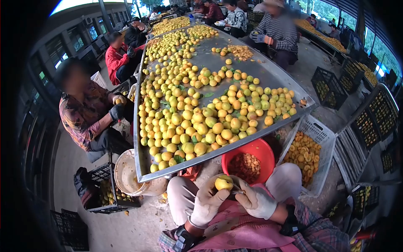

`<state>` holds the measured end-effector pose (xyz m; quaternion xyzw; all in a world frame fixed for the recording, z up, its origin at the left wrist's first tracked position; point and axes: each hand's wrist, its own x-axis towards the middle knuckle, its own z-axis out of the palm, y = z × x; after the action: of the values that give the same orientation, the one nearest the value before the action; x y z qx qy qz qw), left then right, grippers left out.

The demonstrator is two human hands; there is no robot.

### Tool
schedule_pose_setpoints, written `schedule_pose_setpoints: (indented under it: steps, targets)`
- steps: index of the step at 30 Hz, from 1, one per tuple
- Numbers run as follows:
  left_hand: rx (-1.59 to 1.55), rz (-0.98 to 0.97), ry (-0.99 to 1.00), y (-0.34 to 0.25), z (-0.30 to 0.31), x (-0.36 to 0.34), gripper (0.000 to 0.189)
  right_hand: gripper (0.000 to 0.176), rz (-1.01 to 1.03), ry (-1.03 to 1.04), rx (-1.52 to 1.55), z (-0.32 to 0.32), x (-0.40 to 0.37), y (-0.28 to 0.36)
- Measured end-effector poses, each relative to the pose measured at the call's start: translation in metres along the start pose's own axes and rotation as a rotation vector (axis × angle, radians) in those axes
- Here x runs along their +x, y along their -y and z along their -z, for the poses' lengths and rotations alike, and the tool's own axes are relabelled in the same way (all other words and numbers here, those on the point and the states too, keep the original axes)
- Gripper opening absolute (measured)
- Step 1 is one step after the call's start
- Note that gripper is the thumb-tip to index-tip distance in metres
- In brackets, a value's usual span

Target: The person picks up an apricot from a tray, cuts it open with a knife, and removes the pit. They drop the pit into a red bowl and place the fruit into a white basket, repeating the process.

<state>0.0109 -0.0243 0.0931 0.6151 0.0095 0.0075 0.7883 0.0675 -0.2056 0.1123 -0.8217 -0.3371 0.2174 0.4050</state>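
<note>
My left hand (208,203), in a pale work glove, is closed around a yellow apricot (223,182) above my lap. Close beside the fruit, my right hand (257,201), gloved too, is pinched on a thin blade-like tool (239,192), mostly hidden by the fingers. Just beyond my hands, a red basin (264,147) holds reddish-brown pits (245,167). To its right, a white plastic crate (325,168) contains halved orange apricots (303,157). Whole apricots (201,126) cover much of the metal table (281,75) in front of me.
A white bucket (126,168) stands by the table's near left corner, with a black crate (110,206) beside it. A co-worker (86,109) sits left of the table, another (277,33) at the far right. Stacked crates (373,122) stand at right.
</note>
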Motion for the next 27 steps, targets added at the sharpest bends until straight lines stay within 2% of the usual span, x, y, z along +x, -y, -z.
schedule_pose_setpoints:
  steps: [1,3,6,7,10,12,14,16,20,22,23,25,27]
  targets:
    - [0.0,-0.001,-0.002,0.001,-0.004,-0.001,0.053,0.058,0.056,-0.055,0.004,-0.002,0.0,0.0]
    - [-0.416,0.025,-0.06,0.003,-0.016,-0.003,0.054,0.059,0.112,-0.111,0.009,-0.009,-0.001,-0.004]
    - [-0.486,0.059,-0.007,0.012,-0.012,-0.002,0.059,0.059,0.177,-0.208,0.064,-0.015,-0.002,-0.01]
    - [-0.486,0.055,-0.011,0.01,-0.011,-0.003,0.059,0.059,0.149,-0.176,0.047,-0.01,-0.004,-0.006]
    - [0.078,0.002,-0.046,-0.008,-0.007,-0.005,0.065,0.058,0.11,-0.092,0.012,0.003,-0.002,-0.005]
    - [0.072,0.003,-0.035,-0.011,-0.01,-0.004,0.063,0.058,0.094,-0.043,-0.003,0.003,-0.003,-0.008]
    - [0.066,-0.006,-0.027,-0.009,-0.014,-0.003,0.06,0.056,0.249,-0.187,-0.059,-0.003,0.0,-0.015]
    - [-0.127,-0.012,-0.168,0.002,-0.02,-0.003,0.055,0.057,0.231,-0.213,-0.038,-0.007,0.002,-0.013]
    - [-0.347,0.06,-0.066,0.004,-0.019,-0.004,0.053,0.057,0.223,-0.265,-0.002,-0.013,0.004,-0.016]
    - [-0.007,-0.013,-0.149,-0.009,-0.02,-0.005,0.052,0.058,0.261,-0.242,-0.024,-0.009,0.005,-0.018]
    - [-0.007,-0.011,-0.147,-0.016,-0.019,-0.004,0.052,0.058,0.296,-0.222,-0.047,-0.007,0.006,-0.019]
    - [0.698,-0.209,-0.164,-0.026,-0.015,-0.001,0.051,0.058,0.31,-0.23,-0.084,-0.007,0.008,-0.023]
    - [0.661,-0.195,-0.168,-0.019,-0.015,0.002,0.05,0.058,0.331,-0.233,-0.124,-0.006,0.009,-0.023]
